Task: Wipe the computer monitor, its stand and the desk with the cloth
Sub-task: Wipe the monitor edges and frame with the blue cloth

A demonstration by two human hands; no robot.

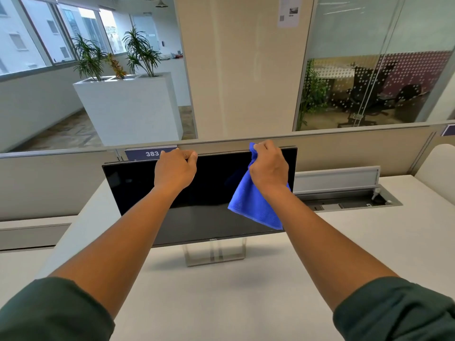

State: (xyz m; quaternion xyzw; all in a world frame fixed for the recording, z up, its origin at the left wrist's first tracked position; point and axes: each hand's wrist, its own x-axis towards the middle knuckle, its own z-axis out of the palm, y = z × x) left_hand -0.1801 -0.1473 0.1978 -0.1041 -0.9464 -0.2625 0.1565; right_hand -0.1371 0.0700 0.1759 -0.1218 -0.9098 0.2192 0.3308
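A person's left hand [176,168] grips the top edge of a Dell monitor [152,190] on a white table [246,303], steadying it, while the right hand [269,166] clutches a blue microfibre cloth [256,207] at the same edge; light, even strokes should keep the screen from tipping on its stand [214,254]. The open cable tray [349,200] beside it holds sockets and a plug

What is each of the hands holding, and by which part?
The right hand grips the blue cloth by its bunched top; the left hand grips the monitor by its top edge.
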